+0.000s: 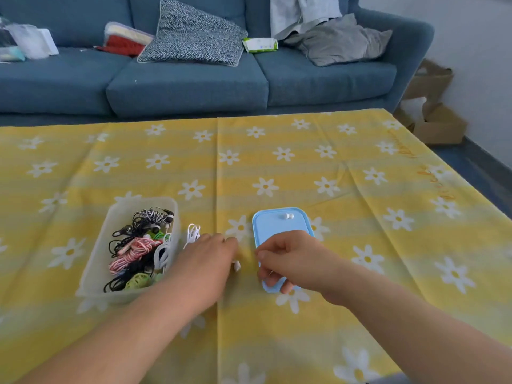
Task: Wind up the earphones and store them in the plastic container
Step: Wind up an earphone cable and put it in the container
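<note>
A translucent plastic container sits at the left on the yellow cloth, holding several wound earphones in black, pink, green and white. White earphones lie in a bundle just right of the container. My left hand lies over them, fingers curled down on the cord; a white piece shows beneath it. My right hand hovers over the near end of the blue lid, thumb and fingers pinched together, seemingly on a thin white cord. Two small white ear tips rest on the lid.
The table wears a yellow daisy-print cloth. Behind it stands a blue sofa with cushions, a tissue pack and clothes. Cardboard boxes sit on the floor at the right.
</note>
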`<state>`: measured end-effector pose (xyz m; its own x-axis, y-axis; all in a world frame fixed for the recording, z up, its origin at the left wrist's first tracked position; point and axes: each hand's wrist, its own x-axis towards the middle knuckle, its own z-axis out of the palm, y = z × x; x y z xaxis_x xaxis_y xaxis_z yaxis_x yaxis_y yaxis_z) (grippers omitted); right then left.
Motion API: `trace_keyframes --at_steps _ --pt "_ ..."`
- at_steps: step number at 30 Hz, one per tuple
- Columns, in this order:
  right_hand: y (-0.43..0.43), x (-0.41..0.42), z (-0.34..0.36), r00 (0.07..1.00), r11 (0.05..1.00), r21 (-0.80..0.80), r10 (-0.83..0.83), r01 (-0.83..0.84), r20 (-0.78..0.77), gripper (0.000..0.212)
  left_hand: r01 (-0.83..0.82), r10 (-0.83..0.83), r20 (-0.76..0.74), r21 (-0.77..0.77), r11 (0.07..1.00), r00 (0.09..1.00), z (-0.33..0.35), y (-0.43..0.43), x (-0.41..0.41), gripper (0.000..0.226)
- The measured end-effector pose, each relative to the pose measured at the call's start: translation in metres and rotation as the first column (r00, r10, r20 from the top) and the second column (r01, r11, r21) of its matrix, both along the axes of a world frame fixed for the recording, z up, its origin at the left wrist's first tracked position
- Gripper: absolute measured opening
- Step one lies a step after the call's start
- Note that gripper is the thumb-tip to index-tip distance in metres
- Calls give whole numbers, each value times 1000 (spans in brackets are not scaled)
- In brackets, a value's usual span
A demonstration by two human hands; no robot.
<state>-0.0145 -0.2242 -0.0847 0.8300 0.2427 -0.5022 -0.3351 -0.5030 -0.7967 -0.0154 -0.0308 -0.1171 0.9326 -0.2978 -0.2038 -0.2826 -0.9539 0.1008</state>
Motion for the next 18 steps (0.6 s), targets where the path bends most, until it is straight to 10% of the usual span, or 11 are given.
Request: trace_keyframes --at_steps 10,18 --pt "-34 52 -31 864 902 -197 -277 385 421 29 -109 189 96 -536 837 977 21 -4 3 33" --pt "-13 72 -51 877 811 -475 -92 340 472 24 -539 257 -474 -759 365 842 46 3 -8 24"
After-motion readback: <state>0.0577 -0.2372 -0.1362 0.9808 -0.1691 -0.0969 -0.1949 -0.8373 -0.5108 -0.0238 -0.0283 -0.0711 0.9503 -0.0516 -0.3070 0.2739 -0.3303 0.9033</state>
